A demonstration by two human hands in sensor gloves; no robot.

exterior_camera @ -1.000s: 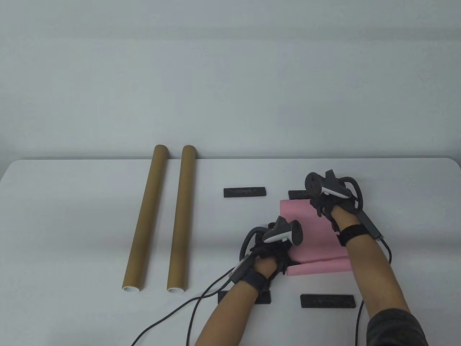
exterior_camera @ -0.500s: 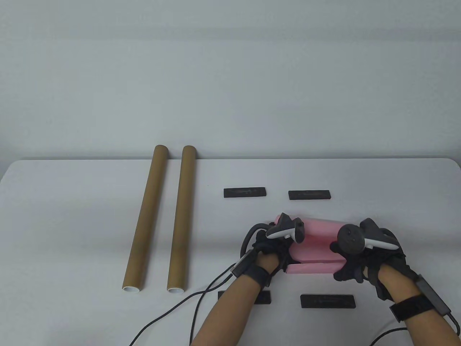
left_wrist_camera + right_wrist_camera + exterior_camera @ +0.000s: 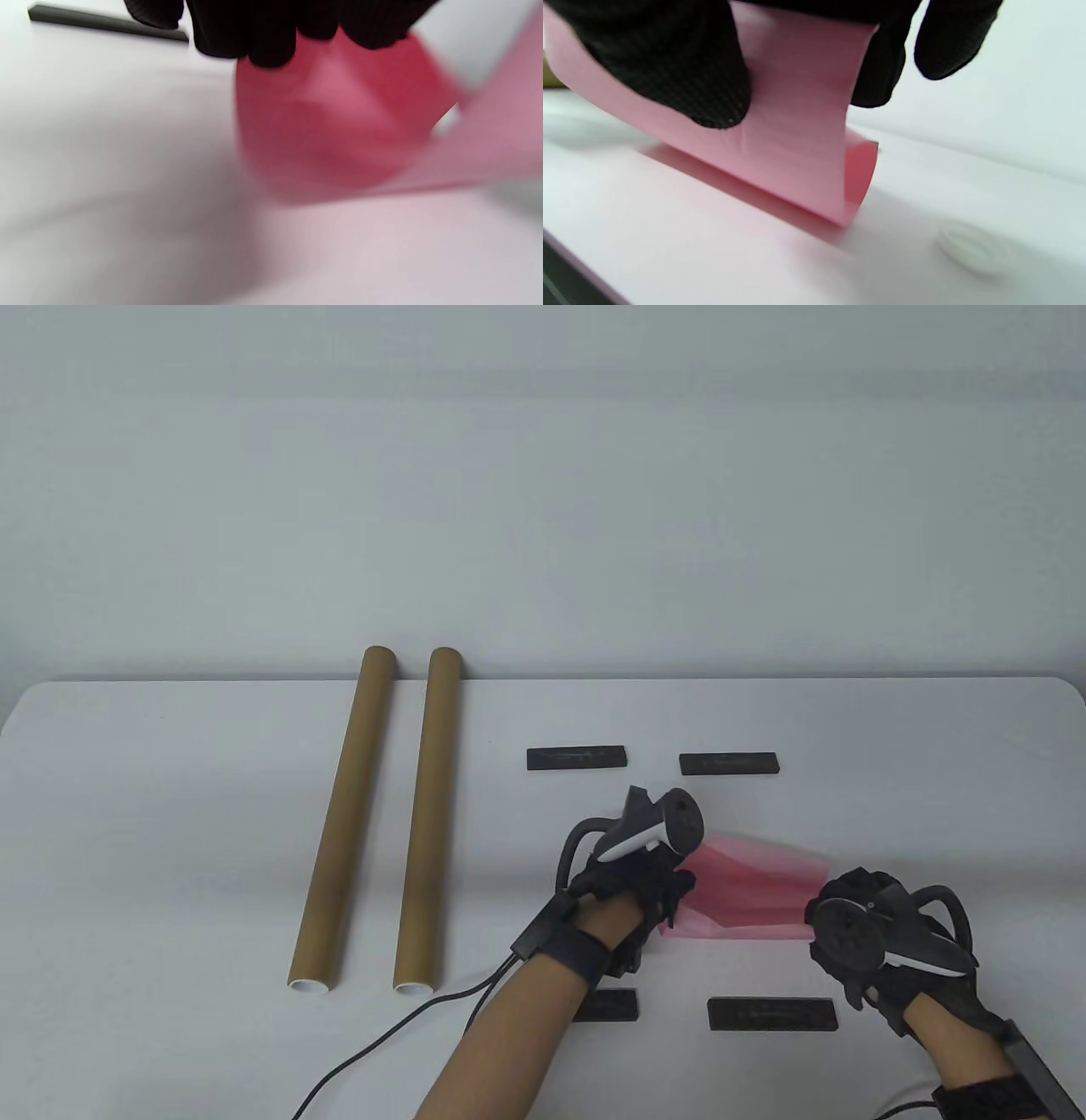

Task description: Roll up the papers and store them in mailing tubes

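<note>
A pink paper (image 3: 751, 886), loosely rolled and blurred, lies low over the table between my hands. My left hand (image 3: 657, 899) grips its left end; in the left wrist view the gloved fingers (image 3: 263, 34) curl over the open end of the pink roll (image 3: 331, 127). My right hand (image 3: 836, 937) grips its right end; in the right wrist view the fingers (image 3: 670, 72) wrap over the curled pink sheet (image 3: 797, 140). Two brown mailing tubes (image 3: 344, 814) (image 3: 428, 814) lie side by side at the left, apart from both hands.
Black bars lie around the paper: two on the far side (image 3: 577, 757) (image 3: 730, 763), two on the near side (image 3: 772, 1014) (image 3: 607, 1005). A small white cap (image 3: 971, 248) lies on the table in the right wrist view. Glove cables (image 3: 382, 1044) trail to the front edge.
My right hand drew the sheet's far edge toward me and curled it over. The flat sheet became a loose roll. My right hand moved nearer and rightward; my left hand shifted slightly farther.
</note>
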